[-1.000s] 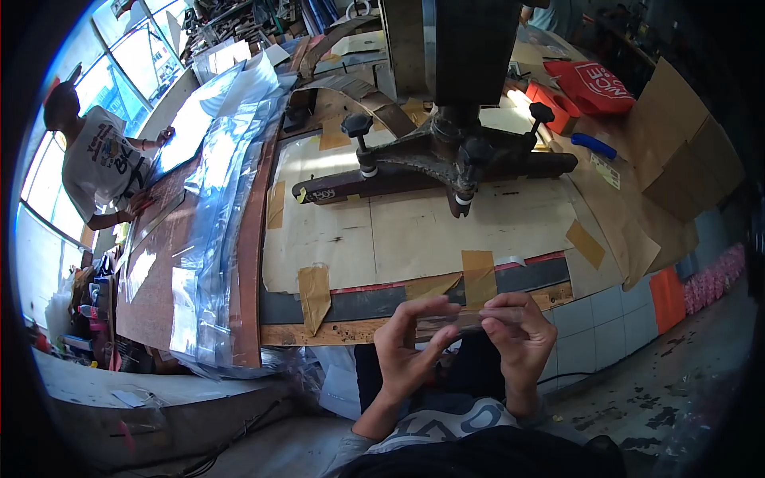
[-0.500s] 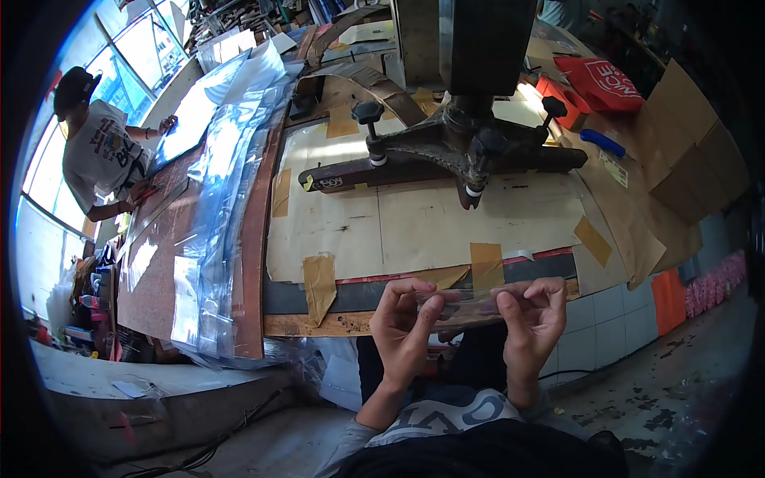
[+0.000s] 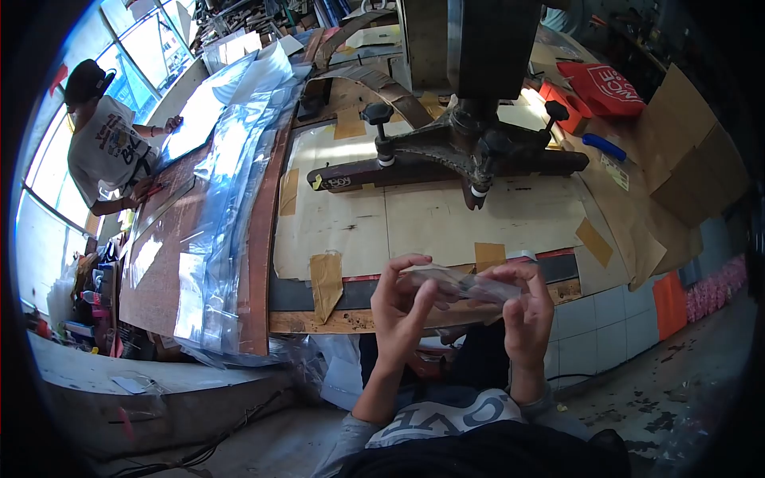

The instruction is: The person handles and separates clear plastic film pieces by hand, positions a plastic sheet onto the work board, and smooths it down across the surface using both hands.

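Between my hands is a clear, shiny piece of plastic film, held in front of the workbench edge. My left hand has its end, with the thumb below and the fingers curled at the far side. At the other end, my right hand curls its fingers over the film, thumb raised near its edge. Glare and see-through folds hide the film's exact shape. Just beyond my hands lies a cream board, fixed with strips of brown tape. Over the board stands a dark metal press arm with black knobs.
On the left, long clear plastic sheets cover a brown board, where another person works. At right are a red bag, a blue-handled tool and an open cardboard box.
The plastic film has tilted up and shows more of its face. My right hand has shifted slightly left, its fingers now further over the film. The view has moved a little.
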Motion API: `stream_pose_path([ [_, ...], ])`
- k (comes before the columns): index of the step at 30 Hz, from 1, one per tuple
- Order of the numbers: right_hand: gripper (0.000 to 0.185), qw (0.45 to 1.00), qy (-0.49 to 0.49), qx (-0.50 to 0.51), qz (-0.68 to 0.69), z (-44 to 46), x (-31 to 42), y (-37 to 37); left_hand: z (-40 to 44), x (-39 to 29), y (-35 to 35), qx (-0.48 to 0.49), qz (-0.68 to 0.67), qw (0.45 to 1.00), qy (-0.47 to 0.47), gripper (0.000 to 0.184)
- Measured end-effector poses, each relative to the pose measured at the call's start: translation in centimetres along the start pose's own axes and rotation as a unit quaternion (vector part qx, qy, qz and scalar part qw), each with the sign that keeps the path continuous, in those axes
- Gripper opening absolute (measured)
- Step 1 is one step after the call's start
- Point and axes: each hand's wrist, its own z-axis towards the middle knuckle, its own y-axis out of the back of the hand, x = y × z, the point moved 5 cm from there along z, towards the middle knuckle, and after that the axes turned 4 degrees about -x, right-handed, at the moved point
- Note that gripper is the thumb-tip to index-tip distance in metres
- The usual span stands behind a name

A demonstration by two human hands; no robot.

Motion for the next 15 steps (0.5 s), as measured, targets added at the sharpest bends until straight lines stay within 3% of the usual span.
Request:
stream_pose_path([
  [2, 0.028, 0.999, 0.0, -0.02, -0.026, 1.0, 0.4, -0.6, 1.1, -0.7, 0.0, -0.018, -0.021, 1.0, 0.013, 0.026],
  [4, 0.032, 0.995, -0.028, -0.029, -0.088, 2.5, 1.1, -0.6, 1.9, -2.2, -0.6, -0.007, -0.01, 0.999, -0.03, 0.023],
  [8, 0.022, 0.998, -0.032, -0.047, -0.04, 6.1, 2.6, -0.6, 3.6, -5.3, -1.9, 0.022, -0.004, 0.996, -0.089, 0.017],
  [15, 0.022, 0.996, 0.079, 0.008, -0.046, 9.5, 5.3, -2.1, 6.7, -8.3, -1.7, -0.003, 0.015, 0.973, -0.229, 0.016],
])
